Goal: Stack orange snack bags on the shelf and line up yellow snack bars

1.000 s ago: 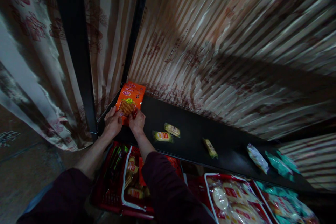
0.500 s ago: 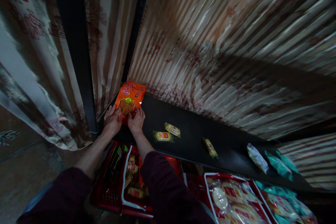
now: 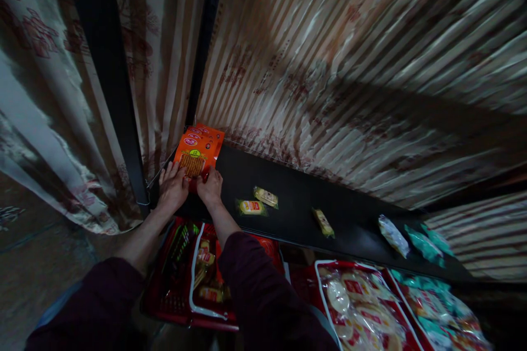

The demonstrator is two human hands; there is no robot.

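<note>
Head view looks down on a flat orange plastic snack packet (image 3: 198, 149) that stands upright at the far left end of a long black shelf (image 3: 296, 216), leaning back toward the striped floral curtain (image 3: 329, 66). The left hand (image 3: 173, 186) lies with fingers stretched flat against the packet's lower left corner. The right hand (image 3: 211, 189) curls at its lower right edge, and whether it pinches the packet cannot be told, since the thumbs are hidden.

By the look of it, the packet is on the shelf but not let go. Small yellow wrapped snacks (image 3: 251, 207) and teal packets (image 3: 424, 244) lie spread along the shelf, well apart. Two red wire baskets (image 3: 164, 301) below hold many more packets. Dim light blurs the labels, and the dark sleeves cover part of the baskets.
</note>
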